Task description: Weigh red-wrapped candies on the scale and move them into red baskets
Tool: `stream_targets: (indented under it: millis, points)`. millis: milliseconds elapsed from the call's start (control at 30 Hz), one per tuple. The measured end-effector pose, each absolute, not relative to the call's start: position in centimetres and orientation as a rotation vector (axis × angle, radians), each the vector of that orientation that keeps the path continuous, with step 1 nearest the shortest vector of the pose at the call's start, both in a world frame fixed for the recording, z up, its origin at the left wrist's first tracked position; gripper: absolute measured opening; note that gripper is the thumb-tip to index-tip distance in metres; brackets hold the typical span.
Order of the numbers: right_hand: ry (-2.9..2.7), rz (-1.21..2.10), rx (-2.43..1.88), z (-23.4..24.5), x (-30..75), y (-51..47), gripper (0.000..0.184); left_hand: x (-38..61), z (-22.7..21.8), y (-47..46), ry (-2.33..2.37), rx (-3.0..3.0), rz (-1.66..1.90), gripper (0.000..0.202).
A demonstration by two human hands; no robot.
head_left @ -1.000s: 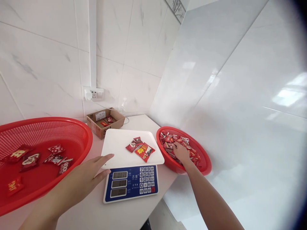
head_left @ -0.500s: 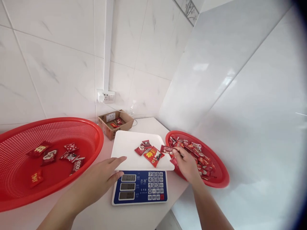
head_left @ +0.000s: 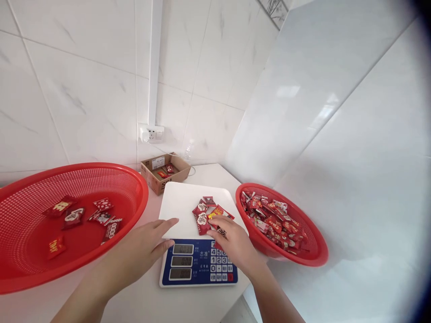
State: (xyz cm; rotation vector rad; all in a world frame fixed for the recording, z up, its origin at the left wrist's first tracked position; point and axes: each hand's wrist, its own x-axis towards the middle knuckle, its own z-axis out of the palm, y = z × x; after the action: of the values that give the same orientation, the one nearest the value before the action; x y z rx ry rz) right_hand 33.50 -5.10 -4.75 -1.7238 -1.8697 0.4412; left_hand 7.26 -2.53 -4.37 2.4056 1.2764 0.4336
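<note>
Two fingers [head_left: 211, 233] touching candy packet [head_left: 203, 223] on scale tray [head_left: 180, 206].

Bright, even daylight. Soft window glare on glossy wall panel [head_left: 336, 134] at right. Faint shadows under hands on counter [head_left: 141, 300]. Wide-angle bending at edges; dark vignette at right border. Focus sharp throughout.

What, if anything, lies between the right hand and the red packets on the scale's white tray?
Nothing visible. The right hand already rests on the red packets on the white tray; the left hand touches the tray's near-left edge.
</note>
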Motion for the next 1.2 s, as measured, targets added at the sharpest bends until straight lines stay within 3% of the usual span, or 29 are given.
stream_targets:
  millis: [500,800,1200]
  points:
    - [-2.048,0.573,-1.743,-3.1,33.1,-3.9,0.028,7.3,-4.3,-2.6,1.271,2.367,0.413,0.047]
    - [-1.973,0.231,-2.289,-1.4,36.4,-0.9,0.036,7.2,-3.8,-2.8,1.278,2.369,0.403,0.048]
    - [-1.981,0.230,-2.236,-3.2,34.1,-0.5,0.037,7.2,-4.1,-2.8,1.264,2.351,0.451,0.048]
